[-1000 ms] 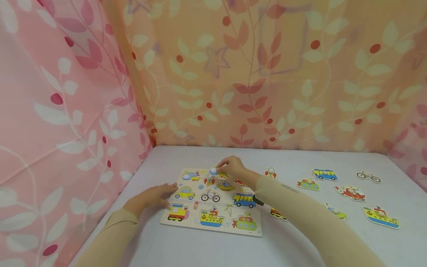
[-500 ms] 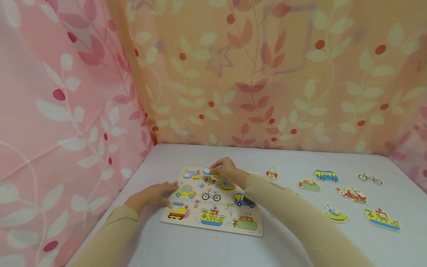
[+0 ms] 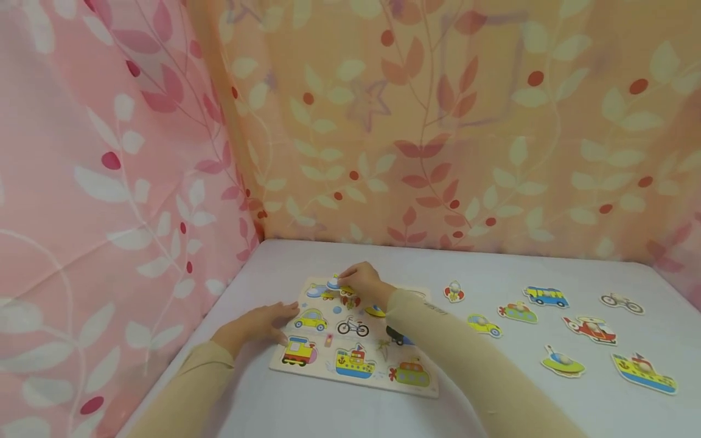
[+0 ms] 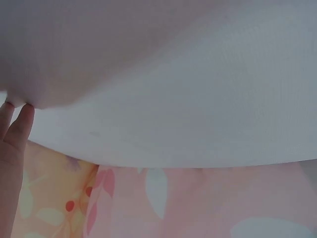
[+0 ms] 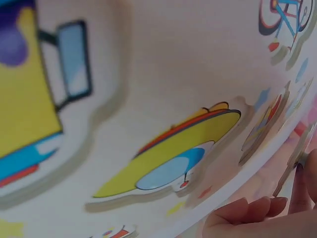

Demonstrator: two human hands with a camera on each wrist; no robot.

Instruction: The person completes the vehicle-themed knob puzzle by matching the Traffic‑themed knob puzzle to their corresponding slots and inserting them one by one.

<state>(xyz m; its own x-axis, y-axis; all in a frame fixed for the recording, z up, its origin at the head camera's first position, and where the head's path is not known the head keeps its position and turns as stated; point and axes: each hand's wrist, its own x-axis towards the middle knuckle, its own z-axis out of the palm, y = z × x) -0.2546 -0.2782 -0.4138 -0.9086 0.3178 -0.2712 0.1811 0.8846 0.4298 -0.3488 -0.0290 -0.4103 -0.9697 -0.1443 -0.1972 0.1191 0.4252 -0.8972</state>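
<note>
My right hand (image 3: 361, 281) pinches an airplane puzzle piece (image 3: 332, 284), blue and white with a yellow part, over the upper left of the wooden puzzle board (image 3: 306, 372). The board's printed airplane recess (image 3: 316, 291) lies just left of the piece. In the right wrist view the held piece (image 5: 292, 166) appears edge-on at the fingertips. My left hand (image 3: 261, 325) rests at the board's left edge, fingers extended and thumb near the printed train (image 3: 299, 351). Only two fingers (image 4: 20, 126) of it show in the left wrist view. My right forearm hides part of the board's right side.
Several loose knobbed pieces lie on the white table right of the board: a rocket (image 3: 454, 292), car (image 3: 484, 325), submarine (image 3: 518, 312), bus (image 3: 546, 297), helicopter (image 3: 591, 330), bicycle (image 3: 622, 303), flying saucer (image 3: 563, 363) and ship (image 3: 645, 372). Floral curtains (image 3: 416, 121) hang behind and at left.
My right hand has moved left across the top of the board with the airplane piece, toward the airplane recess. My left hand stays at the board's left edge.
</note>
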